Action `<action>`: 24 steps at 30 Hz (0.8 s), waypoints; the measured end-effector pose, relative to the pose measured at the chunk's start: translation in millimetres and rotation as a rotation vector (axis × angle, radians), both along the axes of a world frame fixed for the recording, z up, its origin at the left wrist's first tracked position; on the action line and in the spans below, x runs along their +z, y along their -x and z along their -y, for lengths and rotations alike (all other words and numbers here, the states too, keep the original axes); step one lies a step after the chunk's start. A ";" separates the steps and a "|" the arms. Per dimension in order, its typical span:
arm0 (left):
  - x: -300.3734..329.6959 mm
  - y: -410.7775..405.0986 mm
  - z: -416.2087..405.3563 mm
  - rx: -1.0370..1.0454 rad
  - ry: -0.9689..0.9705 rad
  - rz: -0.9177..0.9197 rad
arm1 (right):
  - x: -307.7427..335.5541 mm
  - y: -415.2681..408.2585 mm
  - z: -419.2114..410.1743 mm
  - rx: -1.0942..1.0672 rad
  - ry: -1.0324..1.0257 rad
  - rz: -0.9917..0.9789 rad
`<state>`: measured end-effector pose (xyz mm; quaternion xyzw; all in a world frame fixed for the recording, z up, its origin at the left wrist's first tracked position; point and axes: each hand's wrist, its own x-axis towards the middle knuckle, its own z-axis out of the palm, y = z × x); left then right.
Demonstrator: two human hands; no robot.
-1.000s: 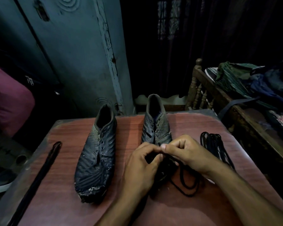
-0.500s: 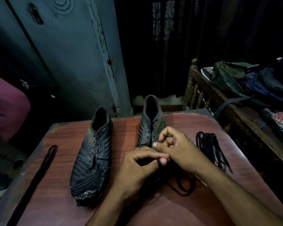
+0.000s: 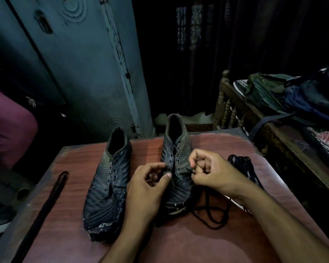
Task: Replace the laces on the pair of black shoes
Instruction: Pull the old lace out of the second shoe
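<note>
Two black shoes stand on a reddish table, toes toward me. The left shoe has bare eyelets and no lace. Over the right shoe both hands work. My right hand pinches a black lace at the shoe's eyelets; the lace trails down in loops on the table by the toe. My left hand hovers at the shoe's left side, thumb and forefinger curled close to the eyelet row; whether it holds the lace I cannot tell.
A bundle of black laces lies to the right of the shoes. A long black lace lies stretched along the table's left edge. A wooden bed frame with piled clothes stands at the right; a blue cabinet is behind.
My hands have come apart: the right hand pulled the lace up and to the right, the left hand loosened its pinch. More of the right shoe's front shows now.
</note>
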<state>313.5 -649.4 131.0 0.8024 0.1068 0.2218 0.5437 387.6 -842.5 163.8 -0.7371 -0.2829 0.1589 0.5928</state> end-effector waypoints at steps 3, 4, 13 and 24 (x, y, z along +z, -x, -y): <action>0.1 -0.3 2.2 0.027 -0.163 -0.020 | 0.2 -1.2 -1.4 -0.108 0.002 0.053; 0.5 -0.8 2.4 0.032 -0.185 -0.024 | -0.8 -1.3 -2.3 -0.148 0.039 0.101; 5.7 1.1 1.2 0.025 -0.211 -0.046 | -12.4 3.9 -8.3 -0.194 0.418 0.583; 12.0 2.9 9.9 -0.034 0.493 -0.091 | -14.0 -1.1 -4.5 -0.168 0.438 0.485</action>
